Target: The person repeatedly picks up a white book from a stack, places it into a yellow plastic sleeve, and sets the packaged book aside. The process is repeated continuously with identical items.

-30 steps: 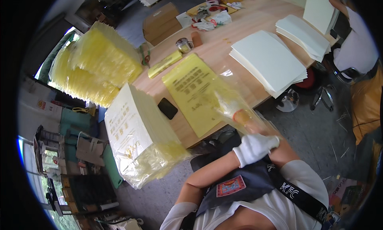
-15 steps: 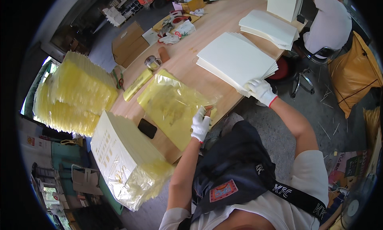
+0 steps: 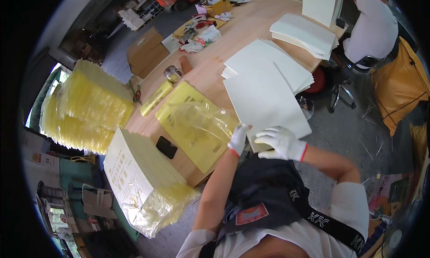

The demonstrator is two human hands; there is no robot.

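Observation:
My left hand (image 3: 238,139) is closed on the near right edge of a thin, clear yellowish plastic bag (image 3: 201,115), whose film is lifted and wrinkled. It lies over a flat pile of yellow bags (image 3: 188,146). Beside it, my right hand (image 3: 282,144) has its fingers stretched out over the near edge of a large white sheet (image 3: 264,101), thumb apart. That sheet lies askew across a stack of white sheets (image 3: 251,56) and reaches past the table's near edge. Both hands wear white gloves with red cuffs.
Tall bundles of yellow bags (image 3: 89,106) and a wrapped white stack (image 3: 134,168) flank the left side. A black phone (image 3: 166,147), metal mug (image 3: 172,73) and scissors (image 3: 137,96) are near. More white sheets (image 3: 304,32) and a seated co-worker (image 3: 371,29) are at right.
A white sheet has come off the stack toward me and left, with my right hand moving down-left. My left hand has moved slightly right, drawing up the bag's edge.

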